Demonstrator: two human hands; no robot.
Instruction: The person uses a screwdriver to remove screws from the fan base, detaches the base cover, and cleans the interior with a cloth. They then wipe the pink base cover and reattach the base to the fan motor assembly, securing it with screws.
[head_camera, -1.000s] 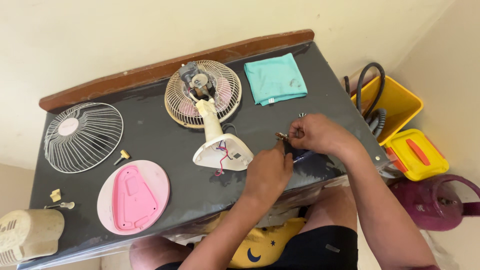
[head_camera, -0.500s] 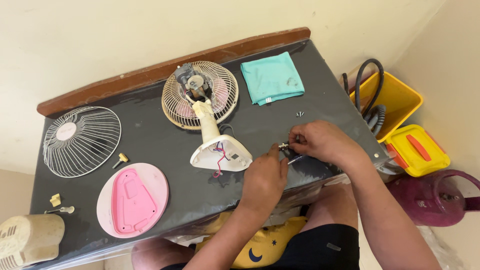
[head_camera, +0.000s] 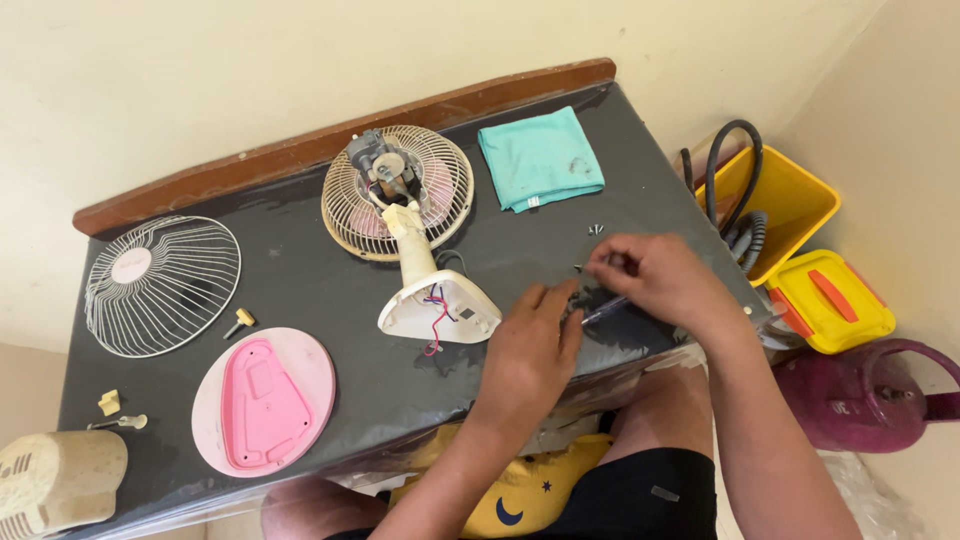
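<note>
Cream walls meet at a corner behind a dark counter (head_camera: 330, 300) with a wooden back edge. Far to the left of the left hand (head_camera: 530, 350) sit a cream motor housing (head_camera: 55, 480) and a white wire guard (head_camera: 160, 285). Nearer to it lies a round white plate with a pink insert (head_camera: 262, 400). Just left of that hand is the fan stand (head_camera: 440, 310), open underneath with red and dark wires hanging out. Its neck runs up to the rear guard and bare motor (head_camera: 395, 190). A teal cloth (head_camera: 540, 158) lies beyond both hands.

The left hand has its fingers straight and close together, the tips pressed down on a small dark part (head_camera: 580, 300) at the counter's near edge. The right hand (head_camera: 650, 280), touching the same spot, has its fingers curled in a pinch at that part. A slim bluish tool (head_camera: 605, 310) shows beneath it, though I cannot tell whether the hand grips it. A few loose screws (head_camera: 595, 229) lie just beyond the right hand, and a yellow bin with hoses (head_camera: 790, 200) stands to its right.

By the look of it, the step in hand is fine work on this little piece taken from the fan. Further handling calls for a steady hold with one hand and a precise fingertip grip with the other.

Compared with half a second ago, both hands remain at the same spot, and the left fingers are now laid flatter.
</note>
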